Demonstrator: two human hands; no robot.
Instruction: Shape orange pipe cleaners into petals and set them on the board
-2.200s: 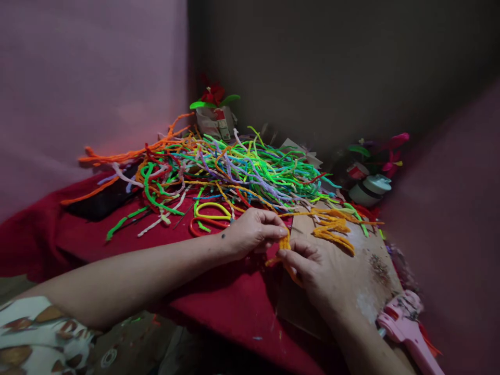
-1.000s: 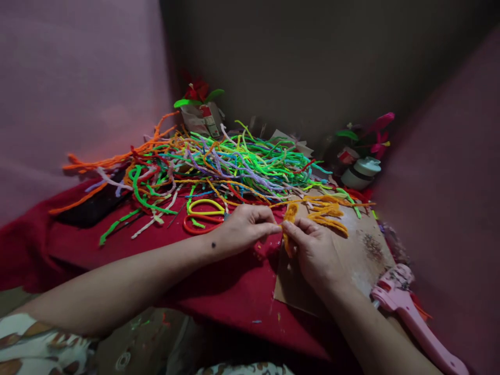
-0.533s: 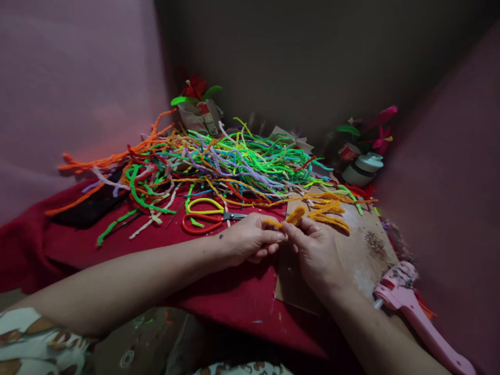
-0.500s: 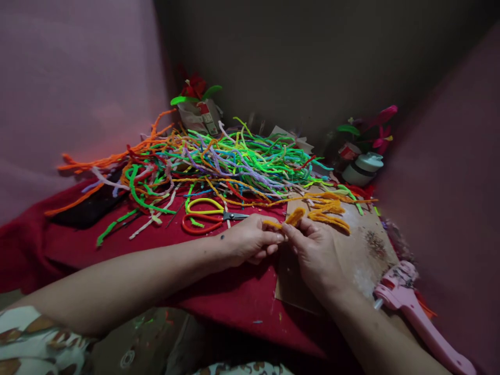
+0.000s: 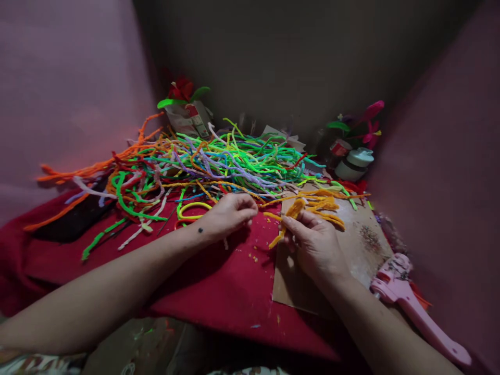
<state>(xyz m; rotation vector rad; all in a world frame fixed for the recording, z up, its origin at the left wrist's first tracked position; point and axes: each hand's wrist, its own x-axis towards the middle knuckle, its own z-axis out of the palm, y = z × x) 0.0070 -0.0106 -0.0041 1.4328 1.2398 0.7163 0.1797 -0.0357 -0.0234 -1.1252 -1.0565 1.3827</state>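
My right hand [image 5: 314, 245] pinches a folded mustard-orange pipe cleaner [image 5: 296, 209] between thumb and fingers, its loops above the grip and two ends sticking out to the left. Apart from it, my left hand [image 5: 234, 214] hovers with curled fingers over the scissors [image 5: 195, 210]. Whether anything is inside those fingers is hidden. Of the scissors, the yellow handle loop and part of the red one show; the left hand covers the rest. Several bent mustard-orange pipe cleaners [image 5: 326, 202] lie on the cardboard [image 5: 297, 289] just beyond my right hand.
A large tangle of colourful pipe cleaners [image 5: 238, 156] spreads across the back of the red cloth [image 5: 226, 291]. On the right lies a pink glue gun [image 5: 414, 307]. Behind stand a pale lidded bottle [image 5: 354, 164], a red flower [image 5: 182, 89] and a pink flower [image 5: 372, 134]. Orange bits dot the cloth.
My left hand has let go of the orange pipe cleaner and moved left over the scissors. My right hand keeps hold of it, and small orange bits now lie on the cloth.
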